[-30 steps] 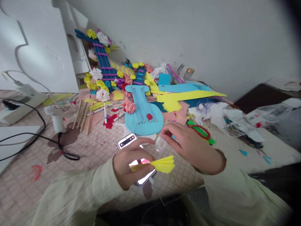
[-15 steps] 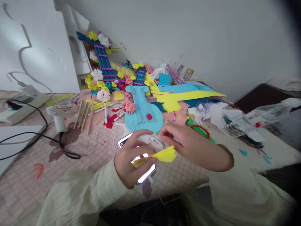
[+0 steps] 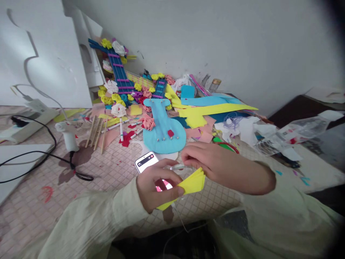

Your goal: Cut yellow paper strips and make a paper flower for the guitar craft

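Note:
My left hand pinches a folded strip of yellow paper between thumb and fingers, its pleated end fanning to the right. Close to that pleated end, my right hand is closed with fingers curled together; what they hold, if anything, is hidden. A clear tape roll shows between the hands, partly covered by fingers. Beneath my left hand lies a lit phone with a white cable plugged in. Just beyond is a light blue guitar-shaped cutout with a red piece and small pegs on it.
Dark blue paper guitars with crumpled paper flowers lean at the back. To the left are wooden sticks, a white glue gun and a power strip. Paper strips, red-handled scissors and a plastic bottle are rightward.
The yellow paper has turned and shows a broader face, its lower end now below my left thumb. My left hand has shifted slightly right; the right hand stays close to the pleated end.

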`<state>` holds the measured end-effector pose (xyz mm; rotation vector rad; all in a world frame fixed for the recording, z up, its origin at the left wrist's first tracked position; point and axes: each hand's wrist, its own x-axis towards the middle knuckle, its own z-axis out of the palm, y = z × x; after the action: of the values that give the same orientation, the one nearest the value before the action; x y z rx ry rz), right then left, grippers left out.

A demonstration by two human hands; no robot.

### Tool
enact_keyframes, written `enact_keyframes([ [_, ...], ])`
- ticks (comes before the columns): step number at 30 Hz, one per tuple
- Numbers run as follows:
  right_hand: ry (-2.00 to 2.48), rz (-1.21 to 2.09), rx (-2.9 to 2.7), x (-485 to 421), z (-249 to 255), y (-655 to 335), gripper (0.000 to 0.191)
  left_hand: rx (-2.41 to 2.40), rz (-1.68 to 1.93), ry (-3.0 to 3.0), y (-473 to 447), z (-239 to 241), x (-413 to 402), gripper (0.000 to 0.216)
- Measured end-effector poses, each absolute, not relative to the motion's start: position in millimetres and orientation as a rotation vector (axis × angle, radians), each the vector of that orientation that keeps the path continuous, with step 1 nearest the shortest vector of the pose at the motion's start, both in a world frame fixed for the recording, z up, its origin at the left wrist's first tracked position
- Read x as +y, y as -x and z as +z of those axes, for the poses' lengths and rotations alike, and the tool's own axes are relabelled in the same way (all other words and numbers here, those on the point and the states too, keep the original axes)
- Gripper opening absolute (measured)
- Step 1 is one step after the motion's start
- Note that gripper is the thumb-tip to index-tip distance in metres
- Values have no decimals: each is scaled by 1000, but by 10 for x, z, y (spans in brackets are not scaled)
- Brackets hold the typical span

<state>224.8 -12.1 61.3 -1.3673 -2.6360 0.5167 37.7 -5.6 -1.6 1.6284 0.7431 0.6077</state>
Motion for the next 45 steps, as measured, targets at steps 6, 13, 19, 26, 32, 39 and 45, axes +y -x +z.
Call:
enact_keyframes([
  [6,1302,525,-2686,-113,685,-2235,14,515,583,-1409,-385,-65,-70,11],
  [13,1450,712,-2516,-117,754,-2257,14,512,788,-1697,-399,-179,-62,8],
  [19,1598,823,-2361,-115,752,-2240,17,515,956,-1896,-407,-202,-65,11],
  [26,1645,763,-2307,-115,710,-2221,20,579,960,-2011,-396,-235,-101,13],
  [32,1665,658,-2328,-127,695,-2208,21,592,945,-2084,-394,-295,-108,15],
  [39,1676,586,-2270,-120,676,-2167,16,560,962,-2027,-410,-348,-123,14],
  [45,1646,618,-2031,-135,569,-2212,12,542,978,-1857,-428,-327,-170,9],
])
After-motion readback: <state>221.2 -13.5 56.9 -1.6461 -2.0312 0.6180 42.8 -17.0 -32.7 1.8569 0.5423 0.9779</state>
